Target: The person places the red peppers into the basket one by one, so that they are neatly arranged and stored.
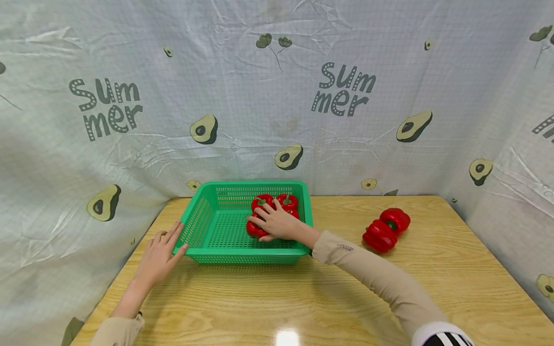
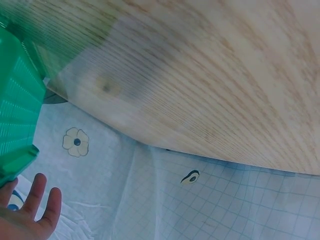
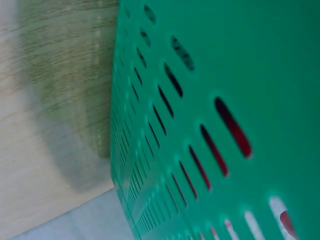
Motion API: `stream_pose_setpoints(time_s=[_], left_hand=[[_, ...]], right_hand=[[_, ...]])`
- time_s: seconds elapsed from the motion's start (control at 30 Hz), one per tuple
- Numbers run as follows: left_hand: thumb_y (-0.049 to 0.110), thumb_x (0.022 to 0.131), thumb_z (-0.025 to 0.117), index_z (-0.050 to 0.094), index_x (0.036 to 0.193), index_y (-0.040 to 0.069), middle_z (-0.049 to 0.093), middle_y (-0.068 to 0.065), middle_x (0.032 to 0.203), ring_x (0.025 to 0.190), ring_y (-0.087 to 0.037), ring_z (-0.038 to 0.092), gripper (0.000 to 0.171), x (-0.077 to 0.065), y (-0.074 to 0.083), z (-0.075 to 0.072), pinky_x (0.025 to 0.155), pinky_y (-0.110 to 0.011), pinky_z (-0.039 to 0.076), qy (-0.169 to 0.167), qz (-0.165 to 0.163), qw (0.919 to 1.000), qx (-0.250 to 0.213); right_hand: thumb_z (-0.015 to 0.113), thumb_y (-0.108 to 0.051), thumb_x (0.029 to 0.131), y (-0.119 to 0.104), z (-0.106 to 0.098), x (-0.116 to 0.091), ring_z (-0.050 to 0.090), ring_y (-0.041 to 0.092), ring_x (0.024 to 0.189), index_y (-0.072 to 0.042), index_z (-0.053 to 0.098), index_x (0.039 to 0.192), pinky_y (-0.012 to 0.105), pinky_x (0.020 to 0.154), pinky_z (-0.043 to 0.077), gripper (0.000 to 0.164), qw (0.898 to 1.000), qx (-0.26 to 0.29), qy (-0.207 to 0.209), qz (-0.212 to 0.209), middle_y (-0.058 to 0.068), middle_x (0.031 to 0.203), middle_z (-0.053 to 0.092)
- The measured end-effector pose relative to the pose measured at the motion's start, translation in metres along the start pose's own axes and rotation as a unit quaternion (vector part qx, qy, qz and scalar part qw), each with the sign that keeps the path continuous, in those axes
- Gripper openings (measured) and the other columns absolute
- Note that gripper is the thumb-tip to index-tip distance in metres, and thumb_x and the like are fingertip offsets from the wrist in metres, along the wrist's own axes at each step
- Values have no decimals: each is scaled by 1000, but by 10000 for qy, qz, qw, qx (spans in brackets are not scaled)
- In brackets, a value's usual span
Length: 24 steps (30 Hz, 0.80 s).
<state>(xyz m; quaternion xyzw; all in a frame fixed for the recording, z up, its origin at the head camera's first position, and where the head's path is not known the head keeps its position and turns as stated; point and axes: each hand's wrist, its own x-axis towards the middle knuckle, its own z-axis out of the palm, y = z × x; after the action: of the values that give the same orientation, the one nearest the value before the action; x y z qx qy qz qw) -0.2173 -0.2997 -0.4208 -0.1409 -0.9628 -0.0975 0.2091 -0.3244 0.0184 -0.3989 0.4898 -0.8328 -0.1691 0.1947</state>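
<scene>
A green slotted plastic basket [image 1: 242, 251] stands on the table near the back. Several red bell peppers [image 1: 286, 200] lie together in its right part. My right hand [image 1: 277, 223] reaches over the basket's right wall and rests on these peppers with its fingers spread, hiding part of them. At the left rim, my left hand [image 1: 157, 257] touches the basket with fairly straight fingers, thumb by the near corner. The left wrist view shows fingers [image 2: 36, 197] at the green rim [image 2: 20, 162]. Basket wall [image 3: 240, 60] fills much of the right wrist view, with red showing through its slots.
Two more red bell peppers [image 1: 386, 229] lie side by side on the wooden table [image 1: 454, 269], right of the basket. A pale printed cloth [image 1: 242, 86] hangs behind the table and along both sides.
</scene>
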Motion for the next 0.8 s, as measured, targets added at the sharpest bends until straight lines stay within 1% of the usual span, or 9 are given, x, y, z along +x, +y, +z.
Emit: stream_pose_setpoints(time_s=[0.17, 0.27, 0.47, 0.6, 0.7, 0.8], left_hand=[[32, 90, 49, 32, 139, 4, 35, -17, 141, 108, -39, 41, 59, 0, 0, 0, 83, -55, 34, -15, -6, 10000, -35], [32, 90, 49, 31, 139, 3, 35, -18, 141, 109, -39, 41, 59, 0, 0, -1, 83, -55, 33, -22, -16, 10000, -79], [32, 91, 48, 30, 139, 3, 34, -18, 141, 109, -38, 40, 59, 0, 1, 0, 82, -55, 33, -58, -48, 9999, -109], [32, 91, 48, 29, 140, 4, 34, -18, 141, 109, -38, 40, 59, -1, 0, 1, 81, -54, 33, -73, -59, 9999, -123], [31, 90, 49, 30, 139, 4, 33, -18, 141, 109, -38, 40, 59, -1, 0, 1, 82, -54, 32, -55, -62, 9998, -161], [30, 90, 50, 30, 139, 4, 33, -18, 142, 110, -37, 40, 59, -1, -1, 1, 83, -55, 32, -37, -56, 9998, -201]], right_hand=[[44, -57, 85, -2, 3, 3, 41, 23, 116, -21, 33, 137, 47, 94, 35, 64, 9997, 86, -218, 2, 4, 132, 42], [44, -57, 85, -4, 4, 3, 41, 22, 116, -22, 33, 138, 44, 94, 35, 65, 9997, 78, -237, 10, 5, 133, 42], [43, -57, 85, -8, 9, 1, 39, 21, 116, -22, 28, 141, 42, 95, 34, 68, 9990, 129, -436, 6, 7, 136, 39], [43, -55, 85, -11, 11, -1, 38, 21, 117, -22, 25, 142, 44, 97, 34, 68, 9978, 379, -534, 71, 8, 138, 37], [44, -54, 86, -10, 10, -2, 36, 22, 121, -23, 21, 143, 46, 99, 31, 69, 9955, 631, -684, 150, 8, 141, 33], [43, -53, 87, -9, 2, -2, 32, 22, 126, -24, 16, 144, 49, 103, 26, 70, 9902, 917, -1035, 211, 6, 146, 25]])
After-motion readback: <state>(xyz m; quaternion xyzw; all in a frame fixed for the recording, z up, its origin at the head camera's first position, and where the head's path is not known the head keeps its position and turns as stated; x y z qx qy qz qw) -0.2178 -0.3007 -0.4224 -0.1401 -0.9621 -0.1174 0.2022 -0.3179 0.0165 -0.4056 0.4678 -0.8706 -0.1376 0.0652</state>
